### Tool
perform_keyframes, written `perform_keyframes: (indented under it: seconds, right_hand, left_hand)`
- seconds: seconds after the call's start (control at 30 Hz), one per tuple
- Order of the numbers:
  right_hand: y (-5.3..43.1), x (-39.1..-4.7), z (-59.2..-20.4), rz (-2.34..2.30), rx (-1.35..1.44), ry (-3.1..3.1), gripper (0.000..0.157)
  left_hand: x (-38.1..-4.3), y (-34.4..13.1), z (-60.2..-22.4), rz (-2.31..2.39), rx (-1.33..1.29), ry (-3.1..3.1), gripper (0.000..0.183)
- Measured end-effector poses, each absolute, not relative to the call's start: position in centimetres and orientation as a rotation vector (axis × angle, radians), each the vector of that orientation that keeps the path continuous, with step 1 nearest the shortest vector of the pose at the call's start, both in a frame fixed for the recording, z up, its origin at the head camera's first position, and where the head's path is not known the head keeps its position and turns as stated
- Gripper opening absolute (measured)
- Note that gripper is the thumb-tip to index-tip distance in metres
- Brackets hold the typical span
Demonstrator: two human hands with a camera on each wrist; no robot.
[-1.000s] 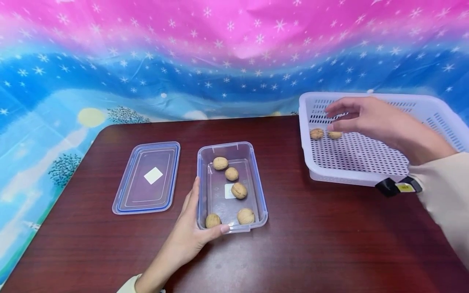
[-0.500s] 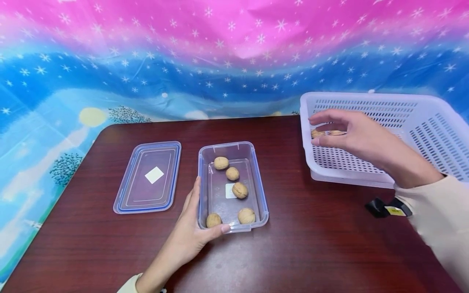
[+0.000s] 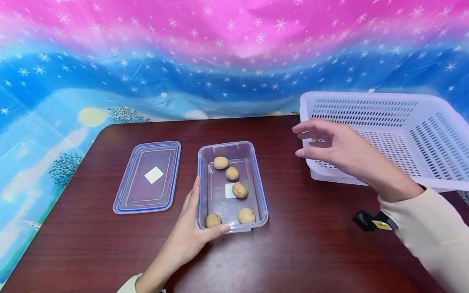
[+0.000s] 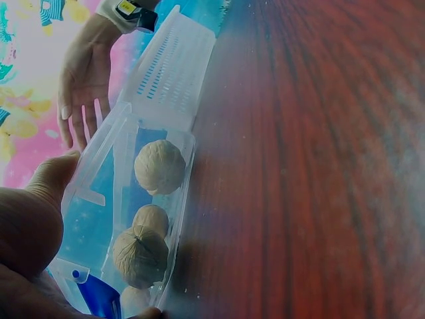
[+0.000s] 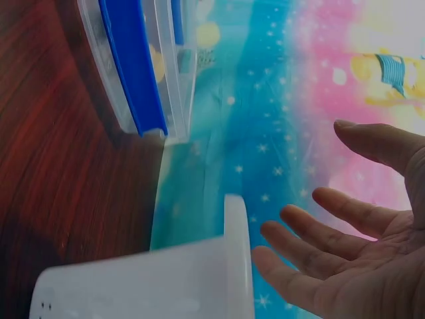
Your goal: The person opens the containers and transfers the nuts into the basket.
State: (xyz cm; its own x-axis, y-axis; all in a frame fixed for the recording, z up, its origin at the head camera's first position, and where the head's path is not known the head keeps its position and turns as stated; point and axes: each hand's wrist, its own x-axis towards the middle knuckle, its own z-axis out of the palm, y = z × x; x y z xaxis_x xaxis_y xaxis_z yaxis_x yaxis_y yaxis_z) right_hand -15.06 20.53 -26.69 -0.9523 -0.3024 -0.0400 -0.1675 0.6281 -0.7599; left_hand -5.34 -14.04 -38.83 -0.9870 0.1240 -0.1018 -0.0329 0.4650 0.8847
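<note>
A clear plastic food container [image 3: 261, 185] with a blue edge stands mid-table in the head view, several walnuts [image 3: 239, 190] lying spread over its floor. My left hand [image 3: 188, 230] grips its near left corner, thumb over the front rim and fingers along the left side. Over the left rim of a white slotted plastic basket [image 3: 366, 108] hovers my right hand [image 3: 335, 144], palm down. Its fingers are loosely bent and apart from the thumb; the right wrist view shows nothing in that hand [image 5: 345, 249]. Part of the basket's floor is hidden behind it.
Left of the container lies its clear lid [image 3: 146, 197], with a blue seal and a white square label. Dark brown tabletop [image 3: 293, 244] surrounds these things. A snowflake-printed cloth [image 3: 220, 61] hangs behind the table.
My right hand has moved left and toward me, from inside the basket to over its left rim. Two walnuts seen earlier in the basket are now out of sight. The left hand stays put.
</note>
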Motion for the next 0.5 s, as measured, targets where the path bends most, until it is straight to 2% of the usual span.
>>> perform_keyframes:
  seconds: [0.5]
  right_hand:
    - [17.8, -14.6, -27.5, -1.369, -0.499, 2.554, 0.049]
  left_hand:
    - [-5.3, -14.1, -38.7, 1.532, 0.076, 2.562, 0.131]
